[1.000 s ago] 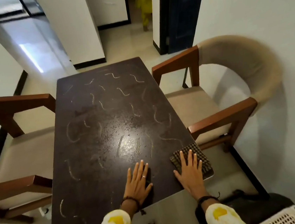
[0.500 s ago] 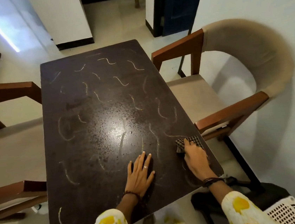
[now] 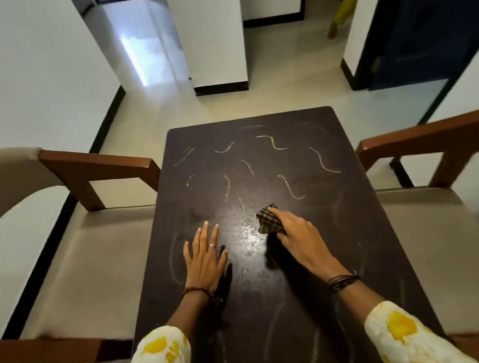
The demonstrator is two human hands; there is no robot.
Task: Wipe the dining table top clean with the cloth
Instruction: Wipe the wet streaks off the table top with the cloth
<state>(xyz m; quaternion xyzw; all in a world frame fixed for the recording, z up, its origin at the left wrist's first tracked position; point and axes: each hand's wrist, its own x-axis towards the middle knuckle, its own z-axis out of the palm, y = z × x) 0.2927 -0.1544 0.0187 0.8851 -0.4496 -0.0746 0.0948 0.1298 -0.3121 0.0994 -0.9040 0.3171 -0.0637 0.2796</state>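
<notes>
The dark brown dining table (image 3: pixel 366 226) runs away from me, its top marked with several pale yellowish squiggles, sharper on the far half and smeared on the near half. My right hand (image 3: pixel 297 237) grips a bunched dark checked cloth (image 3: pixel 268 221) and presses it on the table's middle. Part of the cloth is hidden under my fingers. My left hand (image 3: pixel 205 255) lies flat on the table top, fingers spread and straight, a ring on one finger, a little left of the cloth.
Wooden armchairs with beige cushions flank the table, one on the left (image 3: pixel 71 260) and one on the right (image 3: pixel 450 211). Beyond the table lie pale floor tiles, a white pillar (image 3: pixel 209 32) and a dark blue door (image 3: pixel 434 16). A person's leg in yellow (image 3: pixel 344 11) shows by the doorway.
My right hand gathered the cloth from the table's near right corner and slid it left and forward to the middle. The view swung to face down the table. My left hand stayed flat.
</notes>
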